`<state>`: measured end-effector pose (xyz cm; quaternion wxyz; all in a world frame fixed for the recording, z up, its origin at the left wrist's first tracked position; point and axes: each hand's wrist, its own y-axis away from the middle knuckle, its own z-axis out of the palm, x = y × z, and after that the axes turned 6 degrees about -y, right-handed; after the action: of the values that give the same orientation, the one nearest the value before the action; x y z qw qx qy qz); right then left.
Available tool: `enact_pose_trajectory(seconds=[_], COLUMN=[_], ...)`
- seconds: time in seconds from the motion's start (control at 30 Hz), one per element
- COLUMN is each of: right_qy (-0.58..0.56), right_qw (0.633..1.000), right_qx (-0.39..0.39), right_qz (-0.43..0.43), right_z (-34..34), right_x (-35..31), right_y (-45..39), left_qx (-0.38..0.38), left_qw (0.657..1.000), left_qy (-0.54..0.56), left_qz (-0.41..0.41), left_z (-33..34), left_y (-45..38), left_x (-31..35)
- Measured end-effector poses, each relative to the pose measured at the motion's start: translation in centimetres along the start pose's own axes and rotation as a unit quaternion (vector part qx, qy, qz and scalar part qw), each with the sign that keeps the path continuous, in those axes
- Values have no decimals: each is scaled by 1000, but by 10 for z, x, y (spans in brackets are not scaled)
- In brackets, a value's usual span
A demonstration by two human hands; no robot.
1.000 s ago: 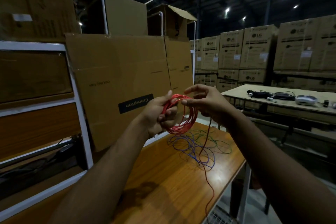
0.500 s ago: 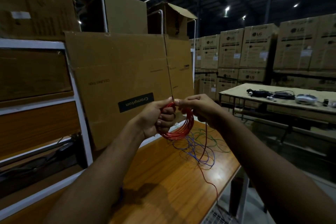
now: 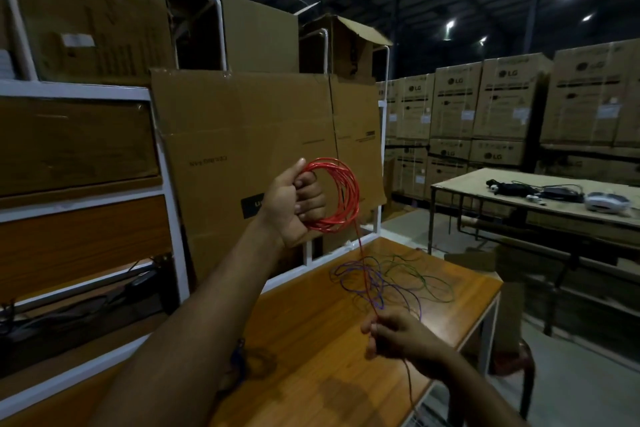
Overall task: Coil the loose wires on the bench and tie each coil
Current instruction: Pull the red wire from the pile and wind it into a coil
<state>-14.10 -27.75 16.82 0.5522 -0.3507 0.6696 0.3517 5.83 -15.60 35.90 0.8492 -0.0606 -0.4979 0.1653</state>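
Above the orange wooden table (image 3: pixel 311 340), the left hand (image 3: pixel 294 204) grips the red wire coil (image 3: pixel 341 198) while the right hand (image 3: pixel 398 334) has dropped from it, fingers pinching the trailing red strand (image 3: pixel 363 267) for another loop.

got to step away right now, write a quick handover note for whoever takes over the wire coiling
Left hand: raised above the bench, gripping the red wire coil.
Right hand: low over the wooden bench, pinching the red wire's loose tail, which runs up to the coil.
Tangled blue and green loose wires lie on the bench's far end.
Done: most of the red wire is wound.
Left: wind in the tail, tie the red coil, then coil and tie the blue and green wires.
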Motion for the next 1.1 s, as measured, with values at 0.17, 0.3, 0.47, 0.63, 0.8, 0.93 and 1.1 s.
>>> enact_pose_trajectory(seconds=[0.17,0.3,0.47,0.63,0.8,0.93,1.1], right_qy=[58,332,460,402,397,426,208], right_qw=[976,911,837,787,730,744,902], right_qx=[189,195,135,241,350,384,281], right_qz=[-89,-149,-263,-401,-433,-343,-255], right_z=[29,49,49,32,10,3,0], right_x=[-36,-86,-135,-165,-196,-208,-200], right_y=[12,34,58,52,29,12,-3], left_qx=[53,85,89,36,-8,-61,-98], left_qw=[998,995,985,976,964,973,986], left_qy=[-27,-44,-149,-215,-262,-197,-85], left_qz=[3,14,17,-5,-35,-101,-109], left_z=[6,11,10,14,22,24,13], left_y=[-7,-11,-5,3,10,14,13], left_x=[-13,-26,-29,-32,-33,-31,-24])
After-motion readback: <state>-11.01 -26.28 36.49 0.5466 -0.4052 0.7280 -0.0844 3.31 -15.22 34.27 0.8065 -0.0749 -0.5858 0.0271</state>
